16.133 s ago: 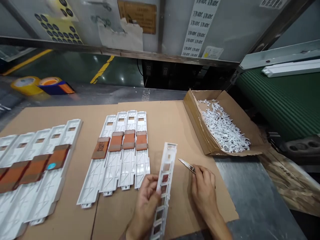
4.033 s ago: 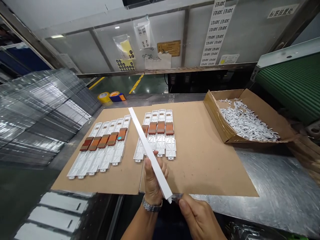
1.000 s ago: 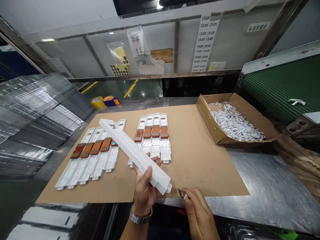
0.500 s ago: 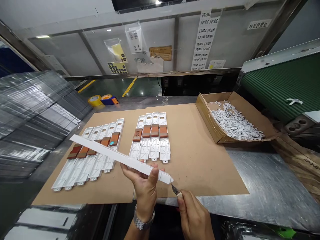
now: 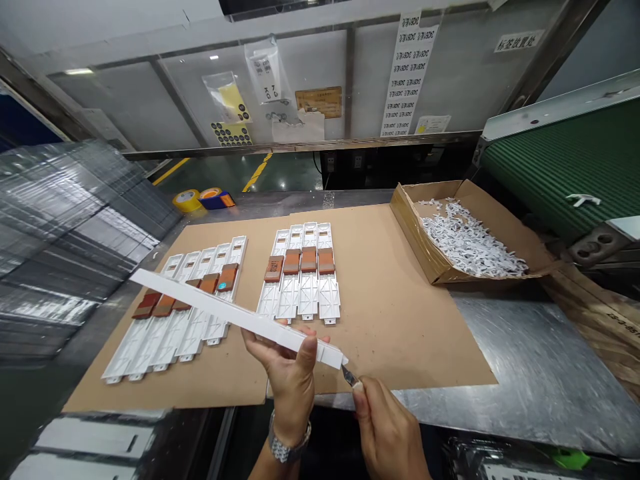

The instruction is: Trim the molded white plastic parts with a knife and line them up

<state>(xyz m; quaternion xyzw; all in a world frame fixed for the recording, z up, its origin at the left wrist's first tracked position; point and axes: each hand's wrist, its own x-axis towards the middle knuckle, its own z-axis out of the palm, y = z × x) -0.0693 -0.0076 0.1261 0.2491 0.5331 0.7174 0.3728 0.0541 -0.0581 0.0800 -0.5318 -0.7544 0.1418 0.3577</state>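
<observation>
White plastic strip is what I have in view, long and narrow, held up in the air and tilted across my feed, with its far end out over the left group of panels and its near end by the knife. My left hand carries it near that near end, palm up. The fingers curl up around the strip and press against its face, while the thumb spreads out to the left beneath it. A metal-band wristwatch sits on that wrist.

My right hand is just beside it, pinching a craft knife between thumb and forefinger. I cannot tell how the other fingers lie. The blade tip is right at the strip's near corner, but I cannot tell whether they touch.

Below the hands lies a cardboard sheet on a steel table. It carries two groups of white plastic panels with orange-brown pads, five panels at left and four at right. Past them, a cardboard box full of white plastic scraps sits at the sheet's far right corner, beside a green conveyor belt. Clear plastic sheets are stacked at left, and two tape rolls lie beyond the table.
</observation>
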